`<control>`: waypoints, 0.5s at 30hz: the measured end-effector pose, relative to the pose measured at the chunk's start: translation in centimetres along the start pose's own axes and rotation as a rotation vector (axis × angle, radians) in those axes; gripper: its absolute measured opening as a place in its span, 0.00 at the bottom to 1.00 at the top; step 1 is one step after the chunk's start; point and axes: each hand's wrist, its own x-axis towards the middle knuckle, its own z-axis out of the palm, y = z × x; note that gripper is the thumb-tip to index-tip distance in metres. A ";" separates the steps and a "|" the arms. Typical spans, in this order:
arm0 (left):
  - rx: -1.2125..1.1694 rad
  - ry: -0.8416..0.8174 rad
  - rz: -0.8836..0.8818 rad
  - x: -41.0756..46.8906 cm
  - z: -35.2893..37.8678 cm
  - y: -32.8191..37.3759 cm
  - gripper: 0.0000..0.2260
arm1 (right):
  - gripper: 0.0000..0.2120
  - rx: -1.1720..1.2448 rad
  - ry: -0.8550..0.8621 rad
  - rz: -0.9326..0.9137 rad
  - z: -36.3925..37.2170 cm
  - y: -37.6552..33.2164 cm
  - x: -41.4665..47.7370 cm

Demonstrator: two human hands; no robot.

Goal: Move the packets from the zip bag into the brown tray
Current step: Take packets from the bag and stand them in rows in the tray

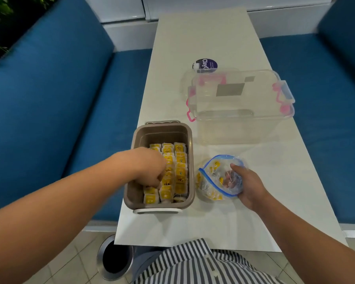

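Note:
A brown tray [138, 140] sits at the table's near left and holds rows of yellow-and-white tea packets [180, 160]. My left hand [150, 169] reaches down into the tray with its fingers curled among the packets; whether it holds one is hidden. To the right of the tray lies a clear zip bag [211, 181] with a blue seal, and several yellow packets show inside it. My right hand [246, 187] grips the bag's open mouth, with its fingers inside the plastic.
A clear plastic box [240, 111] with pink latches stands behind the bag. A purple round sticker or lid [206, 64] lies farther back. Blue sofas flank the white table [213, 222]. A round bin opening [115, 257] is on the floor below the table's near edge.

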 end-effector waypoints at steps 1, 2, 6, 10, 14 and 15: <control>-0.060 0.048 0.000 -0.4 -1.1 -0.2 0.12 | 0.10 -0.015 -0.003 -0.012 0.0 0.0 -0.2; -0.104 0.116 0.001 -0.8 -2.2 -0.1 0.12 | 0.07 -0.027 -0.003 -0.022 0.1 0.0 -0.6; -0.282 0.410 0.007 -1.5 -5.8 2.1 0.08 | 0.12 -0.150 -0.024 -0.090 0.5 -0.1 -1.7; -0.542 0.519 0.101 0.4 -6.6 7.0 0.08 | 0.23 -0.255 -0.042 -0.169 0.0 -0.1 -2.9; -0.544 0.519 0.075 4.7 -5.2 11.5 0.08 | 0.17 -0.304 -0.022 -0.192 -1.4 0.1 -4.1; -0.521 0.506 0.064 5.7 -4.6 12.4 0.08 | 0.17 -0.310 0.009 -0.192 -1.7 0.2 -4.4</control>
